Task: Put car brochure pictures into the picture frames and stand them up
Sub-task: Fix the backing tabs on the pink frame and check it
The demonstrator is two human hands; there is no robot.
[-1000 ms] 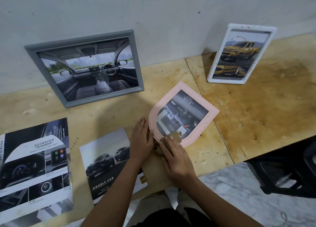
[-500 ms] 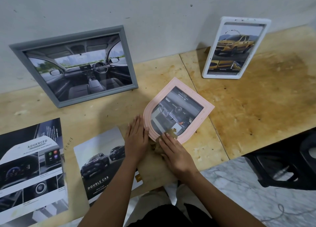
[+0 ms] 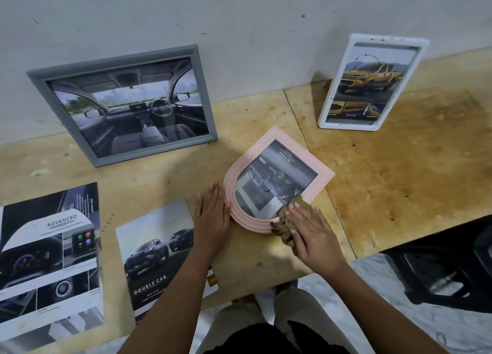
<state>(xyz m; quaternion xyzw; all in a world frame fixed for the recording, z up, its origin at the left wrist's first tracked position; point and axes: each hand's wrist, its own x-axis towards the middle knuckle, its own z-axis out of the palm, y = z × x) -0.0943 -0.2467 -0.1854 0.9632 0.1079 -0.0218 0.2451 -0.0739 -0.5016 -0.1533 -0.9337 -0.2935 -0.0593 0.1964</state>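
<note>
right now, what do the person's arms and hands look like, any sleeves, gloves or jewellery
Left hand and right hand are both bare: no gloves, and no rings, watch or bracelet visible. Both forearms are uncovered as far as the frame shows, with no sleeve in view.

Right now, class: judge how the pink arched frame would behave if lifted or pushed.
The pink arched frame is probably stiff: its moulded rim looks thick. Lying flat on the table, it would likely slide rather than tip; the left hand braces its edge. Its glossy front may be fragile.
</note>
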